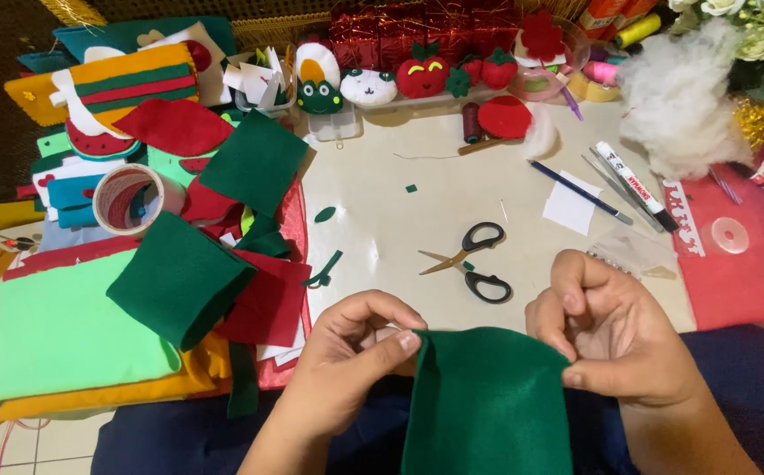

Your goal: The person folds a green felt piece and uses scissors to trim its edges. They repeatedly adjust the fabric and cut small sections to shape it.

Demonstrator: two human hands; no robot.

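A dark green felt sheet (487,405) hangs over my lap at the bottom middle. My left hand (347,361) pinches its upper left corner between thumb and fingers. At the upper right corner my right hand (615,339) pinches the same edge. Black-handled scissors (474,259) lie partly apart on the cream table (382,220) just beyond my hands.
Stacked felt sheets in green, red, light green and orange (135,308) cover the left side, with a tape roll (131,198) on them. Finished felt toys (369,84), white stuffing (676,101), pens (580,189), a white paper square (571,207) and thread spools lie farther back.
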